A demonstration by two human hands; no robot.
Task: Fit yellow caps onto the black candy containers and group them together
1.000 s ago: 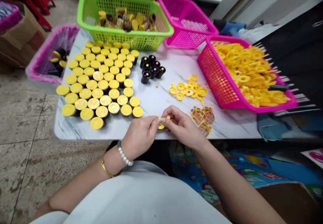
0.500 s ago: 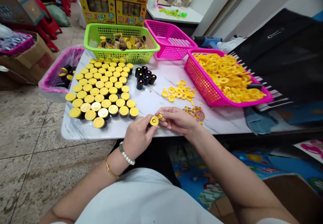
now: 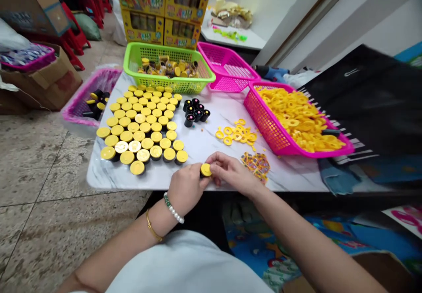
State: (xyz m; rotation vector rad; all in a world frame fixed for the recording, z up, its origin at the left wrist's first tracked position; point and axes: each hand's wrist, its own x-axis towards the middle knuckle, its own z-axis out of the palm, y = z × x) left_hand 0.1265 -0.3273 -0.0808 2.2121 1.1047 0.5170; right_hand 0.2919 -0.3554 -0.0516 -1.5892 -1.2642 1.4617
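Observation:
Close to the table's front edge, my left hand is closed around a small black cup with a yellow lid, held lid up. My right hand has its fingers curled against the right side of that lid; the fingertips are partly hidden. Left of my hands stand many black cups with yellow lids in close rows. Behind my hands is a small group of lidless black cups with coloured bits inside. Loose yellow rings and a pile of small printed pieces lie to the right.
A pink basket full of yellow rings stands at the right. Behind are a green basket with small cups and another pink basket. A lined pink bin sits off the table's left edge. Yellow boxes are stacked at the back.
The small yellow piece in my right fingers is no longer visible, and the lid's dark ring-shaped opening no longer shows. My right fingers now press against the lid. The view has shifted slightly.

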